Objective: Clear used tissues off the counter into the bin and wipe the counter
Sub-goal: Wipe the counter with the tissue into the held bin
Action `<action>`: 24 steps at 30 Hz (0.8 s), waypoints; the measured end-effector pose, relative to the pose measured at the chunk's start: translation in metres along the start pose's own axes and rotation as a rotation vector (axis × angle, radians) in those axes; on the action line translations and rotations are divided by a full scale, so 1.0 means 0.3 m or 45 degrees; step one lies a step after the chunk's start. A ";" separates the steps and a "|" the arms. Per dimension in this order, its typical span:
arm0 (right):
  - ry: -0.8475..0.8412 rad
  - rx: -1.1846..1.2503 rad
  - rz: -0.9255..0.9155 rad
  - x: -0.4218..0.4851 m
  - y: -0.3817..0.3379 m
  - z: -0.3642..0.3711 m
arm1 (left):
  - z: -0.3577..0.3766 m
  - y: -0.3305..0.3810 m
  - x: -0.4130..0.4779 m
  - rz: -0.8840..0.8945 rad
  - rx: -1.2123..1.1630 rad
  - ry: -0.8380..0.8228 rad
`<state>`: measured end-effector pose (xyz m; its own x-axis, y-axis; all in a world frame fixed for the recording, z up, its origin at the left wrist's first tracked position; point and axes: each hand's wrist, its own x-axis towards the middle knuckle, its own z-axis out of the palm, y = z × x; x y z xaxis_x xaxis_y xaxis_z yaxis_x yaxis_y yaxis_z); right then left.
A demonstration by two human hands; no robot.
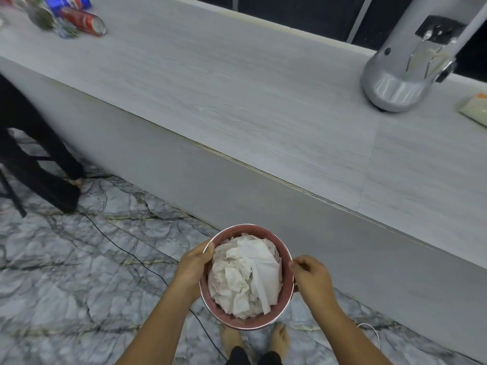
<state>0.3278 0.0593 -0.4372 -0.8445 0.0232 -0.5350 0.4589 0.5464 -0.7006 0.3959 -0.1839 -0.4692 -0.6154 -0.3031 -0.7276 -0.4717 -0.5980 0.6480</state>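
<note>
A round pink bin [286,252] is held in front of the counter, above the floor, filled to the brim with crumpled white tissues [246,276]. My left hand [193,267] grips the bin's left rim, thumb hooked over the edge. My right hand [309,277] grips the right rim. The grey wood-grain counter [237,83] runs diagonally beyond the bin; no loose tissues show on the stretch of it in view.
A large silver appliance [405,64] stands at the counter's right. A pale packet [474,108] lies at the far right edge. Cans [84,21] lie at the far left. A seated person's legs [44,164] and a black cable [126,252] are on the marble floor.
</note>
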 end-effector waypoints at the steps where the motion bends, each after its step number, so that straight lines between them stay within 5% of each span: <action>1: -0.020 0.020 0.037 0.008 0.009 0.001 | -0.001 -0.007 0.001 0.021 0.021 0.003; 7: -0.050 0.005 0.116 0.130 0.131 0.077 | -0.001 -0.098 0.077 0.215 0.624 0.180; 14: -0.107 -0.053 0.272 0.437 0.440 0.301 | -0.103 -0.303 0.465 0.121 1.225 0.115; 24: -0.089 -0.007 0.452 1.007 1.036 0.749 | -0.278 -0.851 1.239 0.069 1.235 0.225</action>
<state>0.2772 0.0480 -0.9226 -0.6120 0.1554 -0.7754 0.7185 0.5189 -0.4631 0.3400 -0.2058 -0.9238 -0.5854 -0.4656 -0.6637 -0.8077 0.2632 0.5276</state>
